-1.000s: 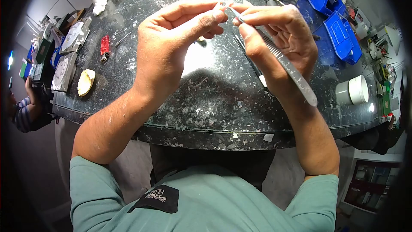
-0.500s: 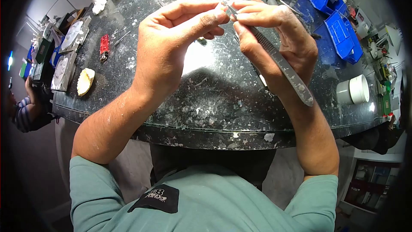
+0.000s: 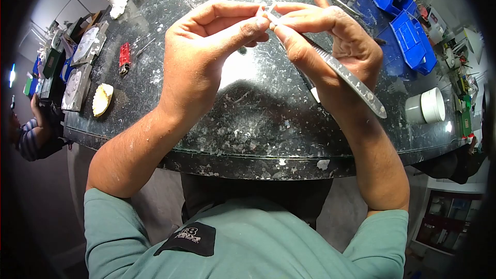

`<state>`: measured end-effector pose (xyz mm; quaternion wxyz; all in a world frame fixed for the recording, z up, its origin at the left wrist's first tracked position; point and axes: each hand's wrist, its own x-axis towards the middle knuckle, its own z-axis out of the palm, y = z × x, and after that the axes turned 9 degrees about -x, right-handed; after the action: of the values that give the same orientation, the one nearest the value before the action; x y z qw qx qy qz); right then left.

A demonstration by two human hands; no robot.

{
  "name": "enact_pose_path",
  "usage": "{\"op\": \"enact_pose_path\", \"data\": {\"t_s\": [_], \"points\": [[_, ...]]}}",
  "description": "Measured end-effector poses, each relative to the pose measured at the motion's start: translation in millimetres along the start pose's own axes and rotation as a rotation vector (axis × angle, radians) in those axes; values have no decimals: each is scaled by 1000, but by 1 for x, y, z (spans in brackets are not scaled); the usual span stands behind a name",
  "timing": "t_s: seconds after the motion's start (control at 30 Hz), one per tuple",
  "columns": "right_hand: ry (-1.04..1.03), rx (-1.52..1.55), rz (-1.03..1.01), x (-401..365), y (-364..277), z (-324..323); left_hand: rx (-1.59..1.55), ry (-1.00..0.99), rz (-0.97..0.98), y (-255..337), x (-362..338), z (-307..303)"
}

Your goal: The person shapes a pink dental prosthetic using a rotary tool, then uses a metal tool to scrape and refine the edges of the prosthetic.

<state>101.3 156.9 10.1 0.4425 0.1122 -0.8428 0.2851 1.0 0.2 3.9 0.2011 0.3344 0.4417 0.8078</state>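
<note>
Far to the left of the left hand, a co-worker's striped sleeve (image 3: pixel 25 142) shows beyond the edge of the surface (image 3: pixel 258 124), which is dark and speckled with pale flecks. Nearer the left hand lie grey metal moulds (image 3: pixel 77 80), a yellowish dental cast (image 3: pixel 103 99) and a small red object (image 3: pixel 124 55), all well apart from the fingers.

The left hand (image 3: pixel 206 51) is raised above the surface, thumb and forefinger pinched closed on a small pale piece (image 3: pixel 262 10); what the piece is cannot be told.

The right hand (image 3: pixel 336 46) meets the left at the fingertips and grips a long flat metal instrument (image 3: pixel 351 78). Its tip touches the small pale piece, and its handle slants down past the right wrist.

Right of the right hand stand blue bins (image 3: pixel 408 39); below them, near the surface's edge, a white jar (image 3: pixel 424 107).
</note>
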Motion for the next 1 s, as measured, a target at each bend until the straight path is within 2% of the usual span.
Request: {"op": "enact_pose_path", "data": {"t_s": [0.37, 0.5, 0.73, 1.0], "points": [[-10, 314, 198, 0, -9, 3, -38, -17, 6, -1, 2, -1], [-4, 319, 130, 1, -4, 2, -33, 37, -12, 0, 2, 0], [-17, 222, 54, 2, 0, 0, -80, -17, -34, -2, 4, -2], [-31, 278, 50, 2, 0, 1, -285, -49, -180, -1, 5, -4]]}}
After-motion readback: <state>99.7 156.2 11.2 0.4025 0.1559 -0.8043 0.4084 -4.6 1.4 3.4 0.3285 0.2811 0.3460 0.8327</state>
